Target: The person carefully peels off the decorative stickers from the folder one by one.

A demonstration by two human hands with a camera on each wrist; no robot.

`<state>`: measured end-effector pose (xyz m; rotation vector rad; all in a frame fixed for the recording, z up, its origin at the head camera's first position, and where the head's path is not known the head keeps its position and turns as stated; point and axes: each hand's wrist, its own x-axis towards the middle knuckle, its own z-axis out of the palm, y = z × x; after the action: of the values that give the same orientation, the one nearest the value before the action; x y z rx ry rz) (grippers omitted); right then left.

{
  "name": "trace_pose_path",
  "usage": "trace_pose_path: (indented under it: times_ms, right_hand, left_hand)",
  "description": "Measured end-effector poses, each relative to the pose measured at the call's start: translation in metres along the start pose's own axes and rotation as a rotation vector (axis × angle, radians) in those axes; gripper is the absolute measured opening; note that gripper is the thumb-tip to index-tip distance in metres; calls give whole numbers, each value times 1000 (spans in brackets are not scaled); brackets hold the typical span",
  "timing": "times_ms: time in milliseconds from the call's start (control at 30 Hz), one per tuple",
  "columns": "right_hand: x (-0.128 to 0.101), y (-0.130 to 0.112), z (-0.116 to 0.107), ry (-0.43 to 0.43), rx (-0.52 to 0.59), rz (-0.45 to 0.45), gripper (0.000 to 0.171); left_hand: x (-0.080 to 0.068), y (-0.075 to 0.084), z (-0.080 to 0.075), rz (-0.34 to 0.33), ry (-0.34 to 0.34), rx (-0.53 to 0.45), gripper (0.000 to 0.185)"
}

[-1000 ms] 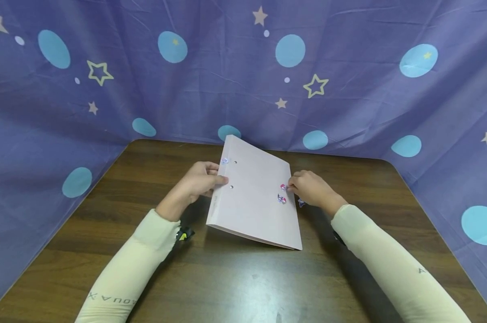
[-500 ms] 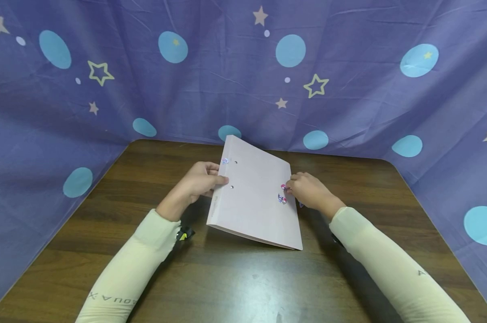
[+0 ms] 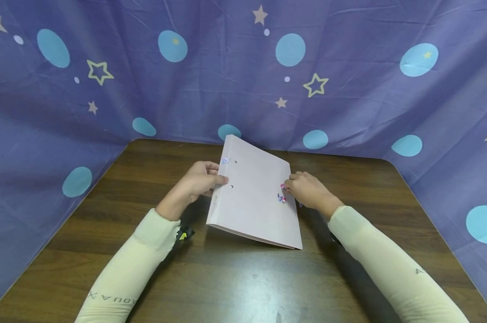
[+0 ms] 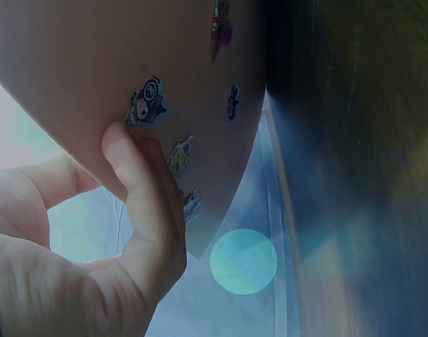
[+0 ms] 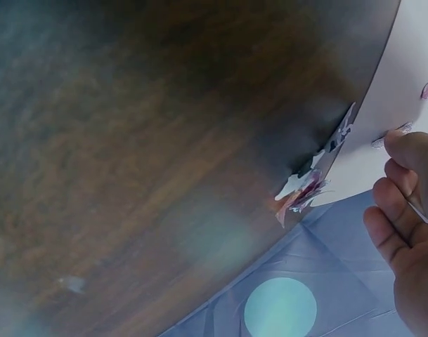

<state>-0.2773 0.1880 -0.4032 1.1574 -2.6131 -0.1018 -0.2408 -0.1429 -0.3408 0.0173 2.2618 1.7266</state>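
A pale file folder [image 3: 255,197] with two metal rivets stands tilted over the table, its spine raised on the left. My left hand [image 3: 200,179] grips that spine, thumb on the outer face and fingers behind. Several cartoon stickers [image 4: 147,102] show on the face behind, beside my left fingertips. At the folder's right edge, my right hand [image 3: 309,190] has its fingertips on a small sticker [image 5: 377,143], pinching at it with thumb and finger. Just below is another pink and blue sticker [image 3: 282,198]. More stickers [image 5: 305,186] jut past the folder's edge.
The folder's lower right edge comes down at the brown wooden table [image 3: 243,278]. A purple curtain [image 3: 235,67] with stars and blue dots surrounds the table's back and sides. A small sticker [image 3: 225,160] sits on the spine above my left hand.
My right hand has shifted slightly left over the folder's edge, now covering more of the upper pink sticker and of the one jutting past the edge. My left hand and the folder stay still.
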Motion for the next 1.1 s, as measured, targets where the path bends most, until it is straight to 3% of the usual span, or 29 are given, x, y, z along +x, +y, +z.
trace_pose_path:
  times_ms: [267,500,800,933,1100]
  right_hand:
    - [2,2,-5,-38,70,82,10]
    - [2,10,-2,-19,184,146,9]
    - [-5,18,-6,-39,342,304,4]
    - [-10,24,-8,-52,324,340,7]
    - [-14,30,-9,-49,212,331,5]
  left_hand:
    - [0,0,0,-10,0,-9,48]
    - [1,-1,1,-7,0,-8,47]
    - [-2,2,1,-11,5,0,45]
    - [-1,1,1,-9,0,-1,46]
    - [-1,2,0,-13,4,0,45]
